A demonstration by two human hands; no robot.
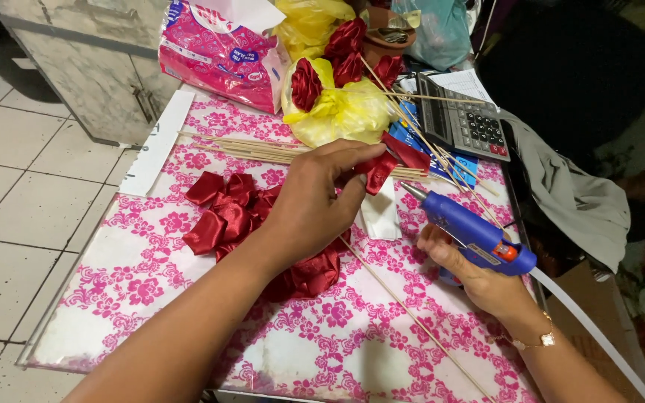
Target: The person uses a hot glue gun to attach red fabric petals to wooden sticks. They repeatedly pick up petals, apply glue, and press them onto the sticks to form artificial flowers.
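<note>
A folded red satin ribbon petal (386, 166) was pinched in the left hand (315, 205) while a blue plastic glue gun (472, 231), gripped in the right hand (475, 280), was aimed just beside it for gluing.

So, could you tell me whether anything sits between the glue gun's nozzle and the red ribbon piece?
Nothing visible does: the blue glue gun in the right hand points its nozzle across an open gap at the folded red satin ribbon piece pinched by the left hand.
</note>
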